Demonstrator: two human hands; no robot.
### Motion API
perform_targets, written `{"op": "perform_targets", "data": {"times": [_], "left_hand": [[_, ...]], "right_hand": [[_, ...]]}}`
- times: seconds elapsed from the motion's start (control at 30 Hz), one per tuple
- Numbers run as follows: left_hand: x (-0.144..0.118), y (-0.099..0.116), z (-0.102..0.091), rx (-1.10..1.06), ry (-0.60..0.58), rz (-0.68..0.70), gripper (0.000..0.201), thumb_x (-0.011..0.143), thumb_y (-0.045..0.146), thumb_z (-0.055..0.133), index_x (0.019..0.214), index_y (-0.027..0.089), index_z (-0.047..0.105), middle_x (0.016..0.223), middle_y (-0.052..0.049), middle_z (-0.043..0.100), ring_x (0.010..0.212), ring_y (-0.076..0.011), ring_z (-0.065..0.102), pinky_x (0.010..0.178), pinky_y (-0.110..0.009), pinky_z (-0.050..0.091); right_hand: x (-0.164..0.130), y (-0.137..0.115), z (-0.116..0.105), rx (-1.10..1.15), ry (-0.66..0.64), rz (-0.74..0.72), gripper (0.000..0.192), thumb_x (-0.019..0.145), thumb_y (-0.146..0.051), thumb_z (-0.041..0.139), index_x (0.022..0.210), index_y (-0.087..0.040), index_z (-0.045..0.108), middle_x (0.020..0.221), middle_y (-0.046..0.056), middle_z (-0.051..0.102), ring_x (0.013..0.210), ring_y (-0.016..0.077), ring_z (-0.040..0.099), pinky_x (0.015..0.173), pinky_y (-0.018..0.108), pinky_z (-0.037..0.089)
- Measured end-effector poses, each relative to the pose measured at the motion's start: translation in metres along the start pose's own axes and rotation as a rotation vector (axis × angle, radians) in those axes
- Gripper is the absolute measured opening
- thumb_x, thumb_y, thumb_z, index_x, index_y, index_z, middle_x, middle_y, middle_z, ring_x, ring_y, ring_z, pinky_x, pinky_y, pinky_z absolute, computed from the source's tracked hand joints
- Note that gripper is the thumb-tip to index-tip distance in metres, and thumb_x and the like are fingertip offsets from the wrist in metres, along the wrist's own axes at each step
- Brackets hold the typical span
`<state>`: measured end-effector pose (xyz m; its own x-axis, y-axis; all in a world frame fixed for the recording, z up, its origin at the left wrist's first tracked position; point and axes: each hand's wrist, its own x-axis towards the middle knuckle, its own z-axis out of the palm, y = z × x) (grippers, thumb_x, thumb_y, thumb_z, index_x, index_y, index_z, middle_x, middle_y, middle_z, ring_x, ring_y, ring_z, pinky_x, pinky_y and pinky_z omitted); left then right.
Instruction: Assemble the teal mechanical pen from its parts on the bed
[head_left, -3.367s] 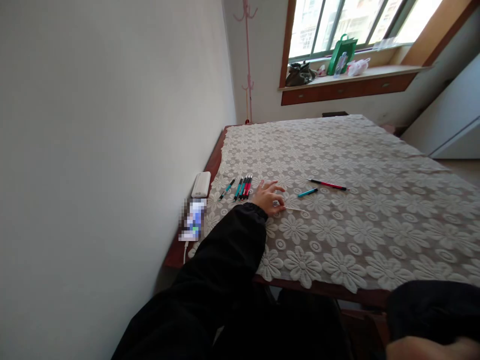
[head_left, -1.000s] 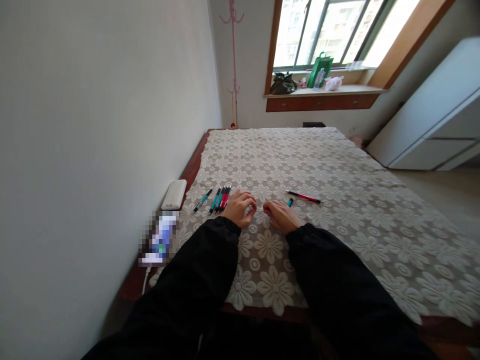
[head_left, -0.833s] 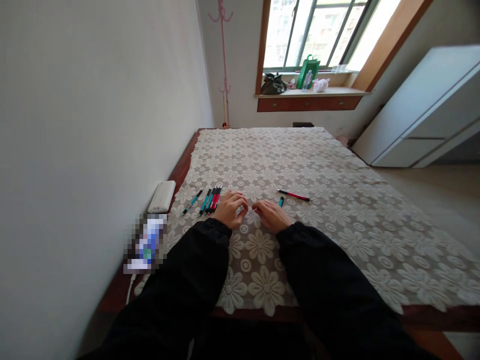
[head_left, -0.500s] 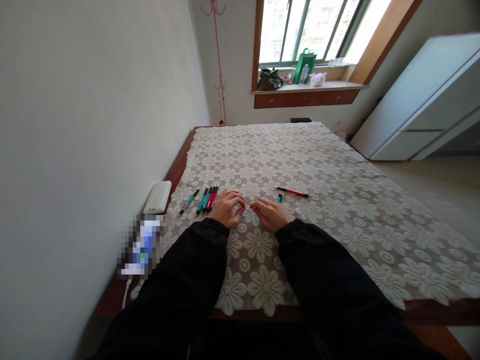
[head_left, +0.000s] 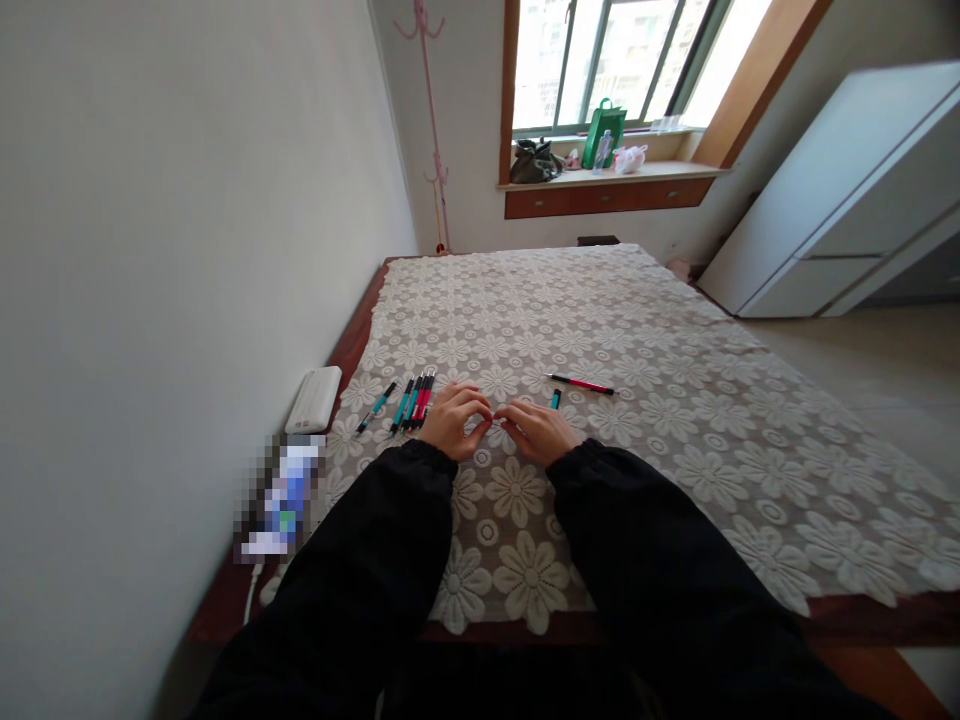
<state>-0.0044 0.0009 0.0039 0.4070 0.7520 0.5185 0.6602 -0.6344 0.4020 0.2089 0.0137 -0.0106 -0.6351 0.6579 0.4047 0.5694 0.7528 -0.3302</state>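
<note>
Over the lace tablecloth (head_left: 517,490), my left hand (head_left: 455,422) and my right hand (head_left: 538,432) meet at the fingertips. Both are closed in a pinch; whatever sits between the fingers is too small to make out. Just left of my left hand lies a row of several teal and red pens (head_left: 411,403), side by side. A separate teal and black pen piece (head_left: 376,408) rests farther left. Beyond my right hand are a short teal and black piece (head_left: 556,399), partly hidden by the hand, and a red and black pen (head_left: 581,384) lying crosswise.
At the table's left edge are a white power bank (head_left: 314,399) and a blurred-out phone (head_left: 283,498) with a white cable (head_left: 253,592). A wall (head_left: 187,250) runs close along the left. Bags stand on the far windowsill (head_left: 630,178).
My fingertips have drawn slightly closer together, and the small pale thing glimpsed between them is now barely visible. The view has shifted slightly; the pens have stayed in place.
</note>
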Motion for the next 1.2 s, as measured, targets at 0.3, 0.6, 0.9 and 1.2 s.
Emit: {"op": "perform_targets", "data": {"times": [0.3, 0.6, 0.9, 1.2], "left_hand": [[0.001, 0.005, 0.000, 0.017, -0.013, 0.018, 0.007, 0.089, 0.028, 0.063, 0.088, 0.026, 0.069, 0.103, -0.002, 0.072, 0.121, -0.0215, 0.057, 0.114, -0.046, 0.036], [-0.001, -0.006, 0.001, 0.047, 0.166, -0.195, 0.019, 0.087, 0.031, 0.063, 0.102, 0.020, 0.060, 0.108, -0.008, 0.068, 0.113, -0.0243, 0.058, 0.102, -0.041, 0.045], [-0.005, -0.013, 0.001, 0.255, 0.086, -0.301, 0.011, 0.081, 0.022, 0.065, 0.090, 0.026, 0.069, 0.104, -0.003, 0.070, 0.108, -0.0276, 0.057, 0.115, -0.059, 0.022], [-0.001, -0.002, -0.001, 0.152, -0.025, -0.195, 0.015, 0.084, 0.020, 0.062, 0.095, 0.025, 0.070, 0.097, -0.002, 0.073, 0.100, -0.0250, 0.061, 0.090, -0.042, 0.046]], "right_hand": [[0.003, -0.010, 0.004, 0.246, 0.047, 0.168, 0.017, 0.094, -0.021, 0.053, 0.107, -0.021, 0.065, 0.090, 0.003, 0.070, 0.075, 0.0158, 0.063, 0.070, 0.026, 0.046], [0.006, -0.005, 0.008, 0.378, 0.186, 0.265, 0.017, 0.090, -0.018, 0.056, 0.094, -0.020, 0.073, 0.084, 0.003, 0.070, 0.067, 0.0147, 0.059, 0.066, 0.028, 0.046], [0.002, -0.003, 0.009, 0.191, 0.122, 0.175, 0.015, 0.095, -0.024, 0.054, 0.090, -0.020, 0.068, 0.083, 0.004, 0.065, 0.076, 0.0168, 0.061, 0.074, 0.029, 0.048], [0.002, 0.002, 0.012, 0.110, 0.153, 0.155, 0.016, 0.094, -0.018, 0.054, 0.096, -0.020, 0.070, 0.085, 0.005, 0.064, 0.081, 0.0191, 0.061, 0.076, 0.031, 0.050]]}}
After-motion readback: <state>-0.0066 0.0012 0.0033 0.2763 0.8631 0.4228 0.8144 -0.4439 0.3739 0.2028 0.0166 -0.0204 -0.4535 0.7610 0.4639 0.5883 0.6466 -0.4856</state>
